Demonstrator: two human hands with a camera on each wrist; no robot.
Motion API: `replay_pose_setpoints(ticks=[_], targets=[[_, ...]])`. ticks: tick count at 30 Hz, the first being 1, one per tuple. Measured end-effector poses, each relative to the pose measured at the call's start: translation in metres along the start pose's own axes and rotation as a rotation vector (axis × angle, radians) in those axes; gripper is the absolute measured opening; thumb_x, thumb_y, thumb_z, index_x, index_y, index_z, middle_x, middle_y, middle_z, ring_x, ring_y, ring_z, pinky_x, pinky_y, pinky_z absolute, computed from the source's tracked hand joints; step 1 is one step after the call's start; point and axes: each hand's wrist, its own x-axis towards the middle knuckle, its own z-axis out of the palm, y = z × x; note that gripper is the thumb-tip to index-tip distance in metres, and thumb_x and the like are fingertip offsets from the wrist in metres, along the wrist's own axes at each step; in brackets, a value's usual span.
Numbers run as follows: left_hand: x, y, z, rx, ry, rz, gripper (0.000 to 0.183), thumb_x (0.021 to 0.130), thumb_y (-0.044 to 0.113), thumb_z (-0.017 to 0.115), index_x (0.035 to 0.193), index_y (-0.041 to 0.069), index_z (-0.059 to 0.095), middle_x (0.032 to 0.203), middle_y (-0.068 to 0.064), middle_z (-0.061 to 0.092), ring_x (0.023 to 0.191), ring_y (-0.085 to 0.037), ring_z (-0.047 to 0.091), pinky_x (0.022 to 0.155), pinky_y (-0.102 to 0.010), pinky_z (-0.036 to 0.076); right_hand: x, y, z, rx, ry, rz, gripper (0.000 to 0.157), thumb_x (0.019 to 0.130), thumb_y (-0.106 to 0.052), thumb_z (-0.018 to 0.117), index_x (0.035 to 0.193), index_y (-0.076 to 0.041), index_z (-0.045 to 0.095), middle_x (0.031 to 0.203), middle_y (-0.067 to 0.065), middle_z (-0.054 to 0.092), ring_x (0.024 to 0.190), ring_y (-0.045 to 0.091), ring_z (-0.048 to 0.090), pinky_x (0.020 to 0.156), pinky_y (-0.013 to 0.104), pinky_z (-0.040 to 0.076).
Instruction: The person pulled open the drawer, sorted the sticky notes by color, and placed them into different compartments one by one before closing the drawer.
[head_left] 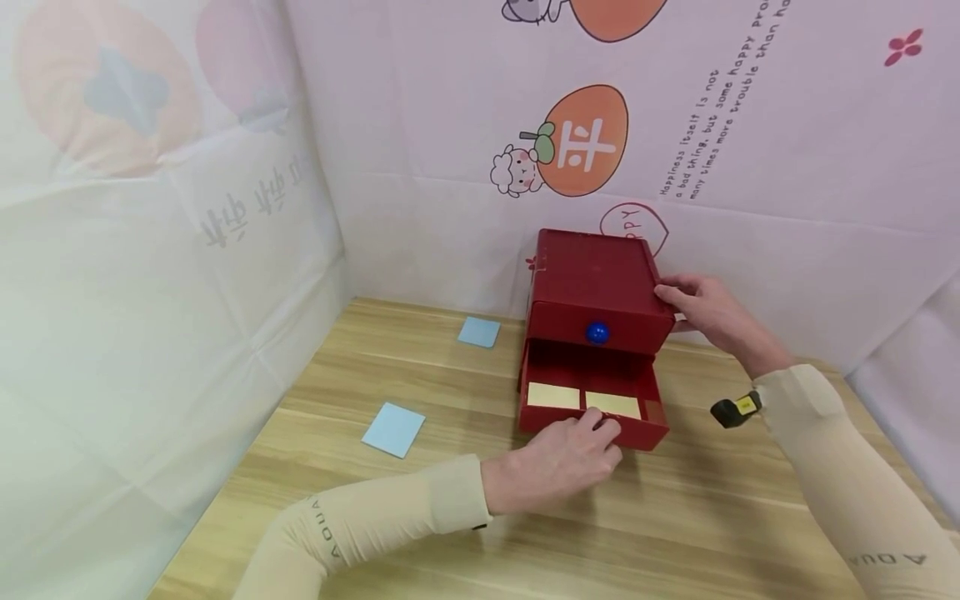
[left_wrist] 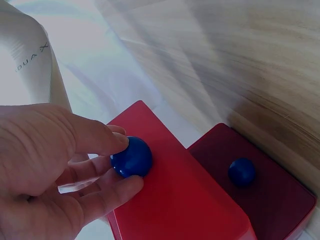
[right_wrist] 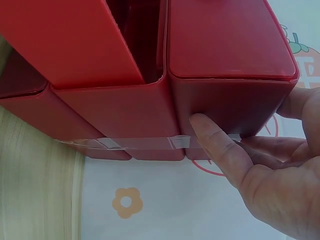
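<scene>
L hand [head_left: 558, 465]: thumb + fingers pinch the glossy round blue knob [left_wrist: 131, 157] on front of the red, box-shaped, plastic-looking mid drawer [head_left: 643, 435].
Mid drawer: pulled well out, inside showing, betw. top + bottom drawers.
Drawer step: looks like sliding it by knob; out or in, can't tell from this.
Next at knob: prob. calls for a straight, level L-hand motion w/ cabinet braced, so nothing tips or skids.
Pale-yellow flat paper notes [head_left: 553, 395]: 2, side by side in mid drawer, nr its front.
Dark-red plastic-looking bottom drawer [left_wrist: 270, 200]: shut, w/ own blue knob.
Light-blue square paper note [head_left: 393, 430]: flat on light wood-grain tabletop [head_left: 330, 375], apart from cabinet.
Dark-red, box-shaped, plastic-looking cabinet [head_left: 596, 267]: stands nr back of tabletop; top drawer [head_left: 555, 323] shut; clear tape strip [right_wrist: 150, 143] across its units.
R hand [head_left: 708, 312]: fingers spread, laid on cabinet's side + round rear corner, thumb at top edge; seems to be bracing.
2nd light-blue note [head_left: 478, 332]: flat, nr back edge, just beside cabinet.
White printed cloth [head_left: 427, 100]: hangs behind all.
</scene>
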Motion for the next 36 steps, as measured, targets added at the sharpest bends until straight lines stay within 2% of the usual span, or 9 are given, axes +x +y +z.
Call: replay_pose_setpoints(ticks=[3, 7, 15, 23, 31, 36], targets=[[0.001, -0.001, 0.001, -0.007, -0.004, -0.006, 0.013, 0.096, 0.026, 0.062, 0.108, 0.025, 0.069, 0.106, 0.002, 0.056, 0.089, -0.014, 0.047, 0.057, -0.009, 0.044, 0.000, 0.000, 0.000, -0.001, -0.005, -0.003, 0.070, 0.101, -0.047, 0.047, 0.151, -0.001, 0.033, 0.139, 0.026, 0.049, 0.095, 0.009, 0.063, 0.081, 0.033, 0.061], [0.003, 0.000, 0.003, 0.002, -0.001, -0.008, 0.012, 0.097, 0.023, 0.060, 0.106, 0.024, 0.069, 0.105, 0.002, 0.056, 0.087, -0.013, 0.046, 0.055, -0.009, 0.043, 0.000, 0.001, 0.000, 0.008, -0.008, -0.008, 0.069, 0.101, -0.046, 0.046, 0.150, 0.001, 0.032, 0.138, 0.027, 0.049, 0.092, 0.005, 0.063, 0.080, 0.032, 0.061], [0.006, 0.003, 0.007, 0.048, 0.053, -0.015, 0.015, 0.098, 0.018, 0.056, 0.101, 0.024, 0.070, 0.101, 0.003, 0.056, 0.083, -0.013, 0.046, 0.054, -0.010, 0.041, 0.003, 0.004, 0.000, 0.036, -0.030, -0.016, 0.065, 0.104, -0.039, 0.044, 0.150, 0.004, 0.030, 0.139, 0.029, 0.047, 0.086, -0.003, 0.062, 0.077, 0.028, 0.061], [0.007, 0.002, 0.009, 0.077, 0.055, -0.018, 0.016, 0.098, 0.018, 0.055, 0.100, 0.024, 0.070, 0.100, 0.002, 0.056, 0.082, -0.013, 0.047, 0.053, -0.011, 0.041, 0.001, 0.003, 0.001, 0.022, -0.025, -0.017, 0.067, 0.103, -0.042, 0.045, 0.150, 0.003, 0.032, 0.138, 0.029, 0.048, 0.089, 0.000, 0.062, 0.079, 0.030, 0.061], [0.008, 0.000, 0.011, 0.056, 0.077, -0.034, 0.017, 0.098, 0.016, 0.055, 0.097, 0.024, 0.070, 0.100, 0.002, 0.055, 0.083, -0.013, 0.046, 0.053, -0.011, 0.041, 0.000, 0.002, 0.001, 0.022, -0.017, -0.024, 0.067, 0.102, -0.043, 0.046, 0.149, 0.003, 0.033, 0.136, 0.029, 0.050, 0.089, 0.000, 0.063, 0.079, 0.031, 0.062], [0.009, -0.001, 0.011, 0.061, 0.055, -0.028, 0.015, 0.098, 0.018, 0.056, 0.100, 0.024, 0.070, 0.101, 0.001, 0.055, 0.084, -0.014, 0.046, 0.054, -0.011, 0.042, 0.000, 0.001, 0.001, 0.007, -0.006, -0.018, 0.067, 0.101, -0.045, 0.047, 0.148, 0.001, 0.036, 0.135, 0.027, 0.052, 0.090, 0.002, 0.063, 0.081, 0.034, 0.061]])
